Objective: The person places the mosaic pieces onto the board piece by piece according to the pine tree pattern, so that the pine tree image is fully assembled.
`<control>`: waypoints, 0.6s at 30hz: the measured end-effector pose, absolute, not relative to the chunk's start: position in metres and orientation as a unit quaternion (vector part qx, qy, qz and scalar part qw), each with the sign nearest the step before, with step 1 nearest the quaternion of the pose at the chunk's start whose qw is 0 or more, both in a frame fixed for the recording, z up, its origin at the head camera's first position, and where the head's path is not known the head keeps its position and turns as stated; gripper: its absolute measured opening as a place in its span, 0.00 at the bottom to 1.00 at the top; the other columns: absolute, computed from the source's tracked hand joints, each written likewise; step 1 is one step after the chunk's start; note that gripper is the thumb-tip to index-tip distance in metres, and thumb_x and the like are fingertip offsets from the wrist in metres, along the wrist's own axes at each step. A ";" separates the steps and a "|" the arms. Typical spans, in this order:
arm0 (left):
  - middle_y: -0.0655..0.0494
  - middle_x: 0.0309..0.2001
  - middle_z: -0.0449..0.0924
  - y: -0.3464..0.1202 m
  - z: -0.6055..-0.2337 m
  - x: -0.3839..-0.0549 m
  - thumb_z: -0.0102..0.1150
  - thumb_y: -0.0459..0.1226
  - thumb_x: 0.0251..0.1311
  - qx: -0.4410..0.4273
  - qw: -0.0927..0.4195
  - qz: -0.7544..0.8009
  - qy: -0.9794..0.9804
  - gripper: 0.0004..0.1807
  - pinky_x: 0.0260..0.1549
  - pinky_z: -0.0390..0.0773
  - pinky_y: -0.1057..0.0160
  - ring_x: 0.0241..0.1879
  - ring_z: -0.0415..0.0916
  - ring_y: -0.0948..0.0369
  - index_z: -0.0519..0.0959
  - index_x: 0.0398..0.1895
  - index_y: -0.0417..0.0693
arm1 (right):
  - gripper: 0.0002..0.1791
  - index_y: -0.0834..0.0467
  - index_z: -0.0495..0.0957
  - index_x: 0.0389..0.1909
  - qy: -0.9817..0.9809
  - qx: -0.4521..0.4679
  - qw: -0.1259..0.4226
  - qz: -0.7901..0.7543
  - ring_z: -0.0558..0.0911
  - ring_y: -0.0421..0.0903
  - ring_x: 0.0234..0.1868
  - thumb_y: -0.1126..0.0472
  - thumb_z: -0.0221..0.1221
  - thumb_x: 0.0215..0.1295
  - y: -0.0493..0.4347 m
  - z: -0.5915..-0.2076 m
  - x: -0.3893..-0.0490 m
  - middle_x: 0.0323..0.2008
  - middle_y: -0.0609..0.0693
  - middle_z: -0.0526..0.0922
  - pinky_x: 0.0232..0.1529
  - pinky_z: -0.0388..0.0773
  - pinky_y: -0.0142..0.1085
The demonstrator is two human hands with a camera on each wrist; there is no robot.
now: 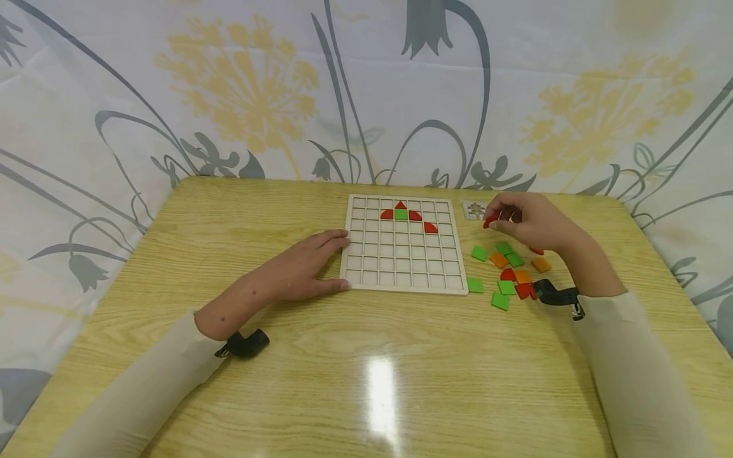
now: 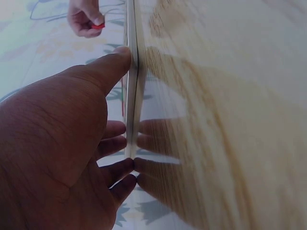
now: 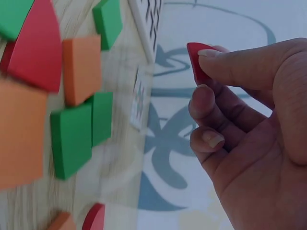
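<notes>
Wood-grain table against a flower-print cloth; red piece pinched right of the grid board

Right hand: thumb and fingertips closed on the red piece, no gap beyond its thickness; thumb covers part of it, full outline cannot be told. Piece is held up off the tabletop, right of the board's upper part. Left hand: grasps nothing; fingers extended, thumb spread away from them, tips touching the board's left edge, thumb near its lower-left corner.

Pattern card: just right of the board's upper-right corner, near the right hand.

On the board, top row: red triangle. Second row: green square below the triangle, flanked by two red quarter-rounds. Third row: another red quarter-round, one column further right.

Right of the board: loose scatter of green, orange and red pieces, some overlapping. One loose green square lies just beside the board's lower-right corner
</notes>
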State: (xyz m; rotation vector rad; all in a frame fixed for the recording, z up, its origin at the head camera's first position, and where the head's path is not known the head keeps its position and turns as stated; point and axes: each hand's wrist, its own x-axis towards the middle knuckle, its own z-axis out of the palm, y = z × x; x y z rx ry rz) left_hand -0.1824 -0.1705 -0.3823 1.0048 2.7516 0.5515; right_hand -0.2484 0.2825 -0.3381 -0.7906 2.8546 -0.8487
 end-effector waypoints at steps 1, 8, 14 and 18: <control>0.46 0.84 0.53 -0.170 -0.382 -0.183 0.63 0.58 0.73 0.336 0.080 0.184 0.920 0.47 0.79 0.58 0.44 0.82 0.53 0.46 0.59 0.83 0.42 | 0.08 0.57 0.85 0.46 0.925 -0.258 0.033 -0.279 0.76 0.45 0.32 0.71 0.62 0.74 0.279 -0.337 -0.248 0.38 0.51 0.85 0.33 0.73 0.33; 0.46 0.84 0.53 -0.170 -0.382 -0.183 0.63 0.58 0.73 0.336 0.080 0.183 0.920 0.47 0.79 0.58 0.44 0.82 0.53 0.46 0.59 0.83 0.42 | 0.07 0.58 0.85 0.46 0.920 -0.257 0.044 -0.291 0.78 0.47 0.35 0.71 0.62 0.74 0.261 -0.337 -0.249 0.40 0.52 0.86 0.35 0.74 0.32; 0.46 0.84 0.54 -0.170 -0.381 -0.182 0.63 0.58 0.73 0.336 0.080 0.185 0.920 0.47 0.79 0.58 0.43 0.82 0.53 0.45 0.59 0.83 0.42 | 0.07 0.58 0.84 0.45 0.919 -0.266 0.044 -0.287 0.78 0.48 0.36 0.71 0.62 0.74 0.248 -0.338 -0.250 0.38 0.52 0.85 0.35 0.74 0.34; 0.46 0.84 0.54 -0.170 -0.382 -0.183 0.63 0.58 0.73 0.338 0.080 0.184 0.920 0.47 0.79 0.58 0.44 0.82 0.53 0.46 0.59 0.83 0.42 | 0.07 0.58 0.83 0.46 0.916 -0.287 0.034 -0.278 0.79 0.48 0.37 0.71 0.60 0.74 0.240 -0.337 -0.252 0.39 0.52 0.85 0.37 0.75 0.35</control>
